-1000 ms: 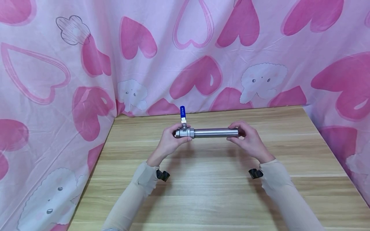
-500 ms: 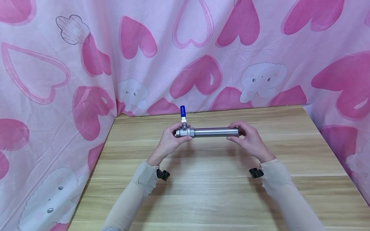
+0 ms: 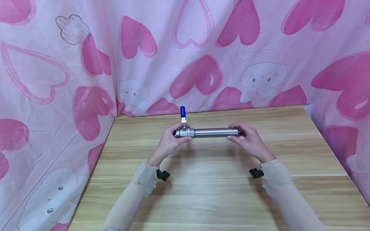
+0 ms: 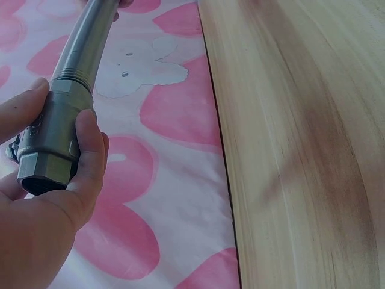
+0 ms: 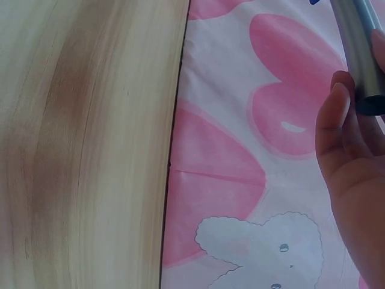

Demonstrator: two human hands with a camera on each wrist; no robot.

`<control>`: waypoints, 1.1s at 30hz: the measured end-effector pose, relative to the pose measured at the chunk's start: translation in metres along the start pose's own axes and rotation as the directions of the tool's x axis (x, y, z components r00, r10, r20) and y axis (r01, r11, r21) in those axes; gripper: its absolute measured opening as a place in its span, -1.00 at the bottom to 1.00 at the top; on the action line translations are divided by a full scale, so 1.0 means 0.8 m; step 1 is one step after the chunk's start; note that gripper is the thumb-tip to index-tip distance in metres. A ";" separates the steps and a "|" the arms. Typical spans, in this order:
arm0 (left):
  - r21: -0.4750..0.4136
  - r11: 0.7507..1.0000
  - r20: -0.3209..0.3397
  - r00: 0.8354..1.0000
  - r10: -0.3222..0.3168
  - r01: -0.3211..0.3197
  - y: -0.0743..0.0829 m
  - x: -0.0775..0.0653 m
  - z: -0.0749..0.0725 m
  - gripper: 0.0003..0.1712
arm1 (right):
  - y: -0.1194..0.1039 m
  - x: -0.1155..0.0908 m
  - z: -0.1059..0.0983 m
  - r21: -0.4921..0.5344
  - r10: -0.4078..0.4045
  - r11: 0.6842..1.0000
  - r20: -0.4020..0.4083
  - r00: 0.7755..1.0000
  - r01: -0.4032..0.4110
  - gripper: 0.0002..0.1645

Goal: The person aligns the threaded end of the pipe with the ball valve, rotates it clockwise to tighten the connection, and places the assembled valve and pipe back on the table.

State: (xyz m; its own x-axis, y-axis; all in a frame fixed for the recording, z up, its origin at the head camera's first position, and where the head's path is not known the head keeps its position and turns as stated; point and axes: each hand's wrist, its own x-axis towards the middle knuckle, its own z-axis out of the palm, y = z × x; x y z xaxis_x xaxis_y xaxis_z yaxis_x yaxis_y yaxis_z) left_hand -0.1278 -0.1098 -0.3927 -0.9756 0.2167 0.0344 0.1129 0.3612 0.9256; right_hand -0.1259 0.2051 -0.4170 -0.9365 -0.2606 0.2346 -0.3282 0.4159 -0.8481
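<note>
A steel ball valve (image 3: 184, 132) with a blue lever handle (image 3: 182, 112) is joined to a straight steel pipe (image 3: 215, 132). Both are held level above the table. My left hand (image 3: 169, 139) grips the valve body, thumb on the near side and fingers behind. In the left wrist view, a few threads (image 4: 74, 76) show where the pipe meets the valve (image 4: 54, 132). My right hand (image 3: 251, 141) pinches the pipe's far right end between thumb and fingers. From the right wrist, the pipe's open end (image 5: 370, 105) appears between the fingers.
Below lies a wood-grain table (image 3: 208, 192), with shadows of both arms on it. A pink curtain (image 3: 162, 73) printed with hearts hangs along the back and both sides. Each wrist carries a small black camera, such as the left one (image 3: 163, 175).
</note>
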 end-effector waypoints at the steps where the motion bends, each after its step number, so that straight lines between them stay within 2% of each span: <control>1: 0.000 1.000 0.000 1.000 0.001 -0.001 0.000 0.000 0.000 -0.47 | -0.001 0.000 0.000 0.004 0.003 1.000 0.001 1.000 -0.003 -0.51; 7: 0.005 1.000 0.002 1.000 0.000 0.000 0.000 0.000 0.000 -0.49 | -0.002 -0.002 0.000 0.003 0.007 1.000 0.008 1.000 -0.007 -0.56; 13: -0.003 0.999 0.003 0.999 -0.034 0.034 0.002 -0.001 0.001 -0.48 | -0.007 -0.002 -0.001 0.013 0.011 1.000 0.008 1.000 -0.011 -0.62; 20: -0.002 1.000 -0.001 1.000 -0.023 0.023 0.003 -0.001 0.002 -0.47 | 0.000 -0.001 -0.001 0.002 -0.011 1.000 0.011 1.000 0.011 -0.67; 33: -0.012 1.000 0.010 1.000 -0.024 0.024 0.003 -0.001 0.003 -0.45 | 0.000 -0.001 -0.001 -0.009 0.016 1.000 0.025 1.000 -0.015 -0.68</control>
State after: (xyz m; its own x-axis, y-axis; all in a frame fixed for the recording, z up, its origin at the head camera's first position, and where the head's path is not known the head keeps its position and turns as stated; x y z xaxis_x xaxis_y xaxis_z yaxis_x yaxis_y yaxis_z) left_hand -0.1263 -0.1066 -0.3912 -0.9762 0.2167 0.0084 0.0869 0.3553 0.9307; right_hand -0.1251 0.2062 -0.4170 -0.9381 -0.2761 0.2092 -0.3148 0.4277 -0.8473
